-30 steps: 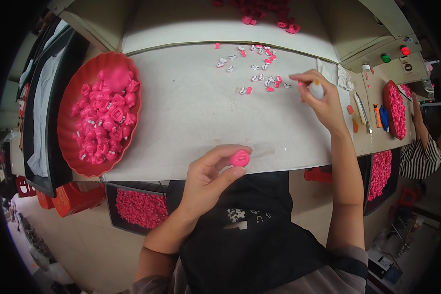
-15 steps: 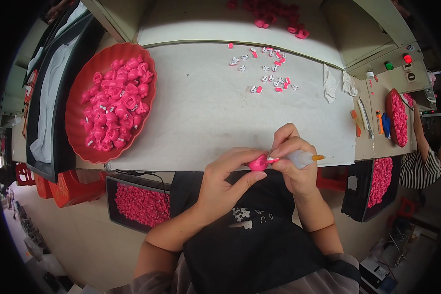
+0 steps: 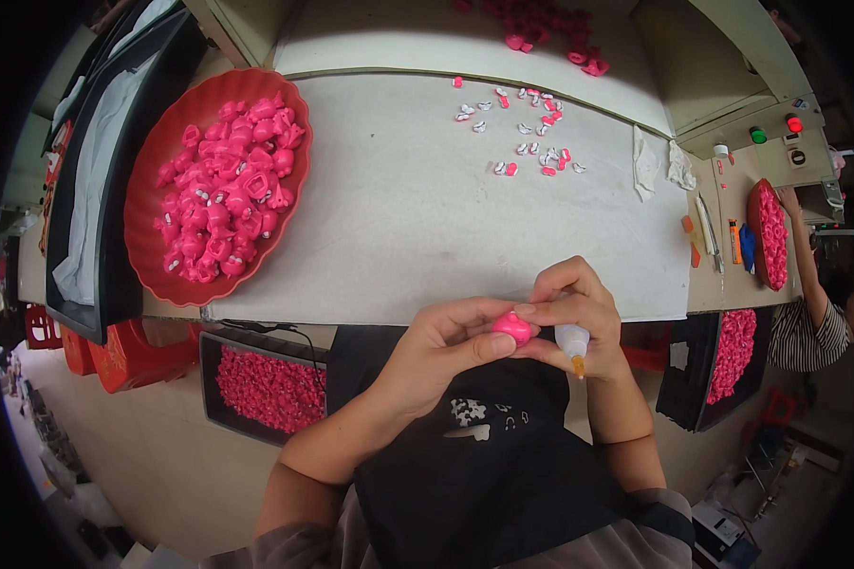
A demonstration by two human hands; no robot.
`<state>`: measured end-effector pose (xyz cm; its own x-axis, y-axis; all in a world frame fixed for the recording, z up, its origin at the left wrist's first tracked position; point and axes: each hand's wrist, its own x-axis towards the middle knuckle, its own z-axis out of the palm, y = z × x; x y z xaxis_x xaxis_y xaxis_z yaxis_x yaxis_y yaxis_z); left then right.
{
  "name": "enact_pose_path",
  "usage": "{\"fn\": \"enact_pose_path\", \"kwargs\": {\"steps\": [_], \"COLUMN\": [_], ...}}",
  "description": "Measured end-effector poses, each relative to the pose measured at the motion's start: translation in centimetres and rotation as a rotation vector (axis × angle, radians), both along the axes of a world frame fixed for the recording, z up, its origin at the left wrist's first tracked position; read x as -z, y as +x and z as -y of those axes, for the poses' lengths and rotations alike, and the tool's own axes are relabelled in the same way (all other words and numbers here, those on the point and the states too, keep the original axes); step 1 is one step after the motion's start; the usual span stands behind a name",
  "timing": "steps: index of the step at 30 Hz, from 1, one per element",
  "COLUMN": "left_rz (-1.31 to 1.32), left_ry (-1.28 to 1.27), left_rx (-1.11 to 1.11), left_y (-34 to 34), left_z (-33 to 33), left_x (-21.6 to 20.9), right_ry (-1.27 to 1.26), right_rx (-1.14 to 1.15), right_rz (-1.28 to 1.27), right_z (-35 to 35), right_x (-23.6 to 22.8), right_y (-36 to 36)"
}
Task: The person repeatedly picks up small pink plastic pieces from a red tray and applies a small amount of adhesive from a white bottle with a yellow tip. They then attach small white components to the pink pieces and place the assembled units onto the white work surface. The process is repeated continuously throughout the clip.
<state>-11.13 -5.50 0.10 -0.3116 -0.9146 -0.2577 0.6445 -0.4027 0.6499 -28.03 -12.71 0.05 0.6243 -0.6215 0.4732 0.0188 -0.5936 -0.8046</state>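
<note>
My left hand (image 3: 427,353) pinches a round, shiny pink plastic piece (image 3: 511,328) between thumb and fingers, just in front of the table edge. Against the right side of that piece rest the thumb and fingertips of my right hand (image 3: 593,318). A small whitish squeeze bottle (image 3: 571,339) with an amber needle tip is tucked in the right hand's curled fingers, its tip pointing down towards me. Whether the right fingertips also pinch a small part is hidden. Beyond both hands, several small white-and-pink parts (image 3: 565,155) lie scattered on the white sheet (image 3: 399,209).
A red scalloped bowl (image 3: 140,190) heaped with pink pieces stands at left, beside a black tray (image 3: 66,242). Below the table edge are bins of pink pieces (image 3: 270,389). Tweezers (image 3: 709,232) and paper scraps (image 3: 644,163) lie right, near a co-worker's arm (image 3: 807,256).
The squeeze bottle has swung from pointing right to pointing down towards me. My right fingers have closed onto the pink piece, which has turned; the white bit at its side no longer shows.
</note>
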Motion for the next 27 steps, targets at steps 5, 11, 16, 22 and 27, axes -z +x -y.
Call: {"fn": "enact_pose_path", "kwargs": {"steps": [5, 11, 16, 22, 27], "left_rz": [0.035, 0.128, 0.089, 0.083, -0.013], "left_ry": [-0.018, -0.066, -0.116, -0.085, -0.038], "left_rx": [0.017, 0.096, 0.013, -0.049, -0.102], "left_y": [-0.2, -0.2, -0.9, -0.8, -0.1], "left_z": [-0.1, -0.4, -1.0, -1.5, -1.7], "left_x": [0.2, 0.0, -0.2, 0.2, 0.4], "right_ry": [-0.124, -0.339, -0.401, -0.393, -0.401], "right_rx": [0.016, -0.066, -0.117, -0.166, -0.203], "right_rz": [-0.058, -0.140, -0.081, -0.079, -0.092], "right_z": [0.3, 0.6, 0.7, 1.0, 1.3], "right_x": [-0.3, -1.4, -1.2, -1.0, -1.2], "right_y": [0.0, -0.6, -0.5, 0.1, 1.5]}}
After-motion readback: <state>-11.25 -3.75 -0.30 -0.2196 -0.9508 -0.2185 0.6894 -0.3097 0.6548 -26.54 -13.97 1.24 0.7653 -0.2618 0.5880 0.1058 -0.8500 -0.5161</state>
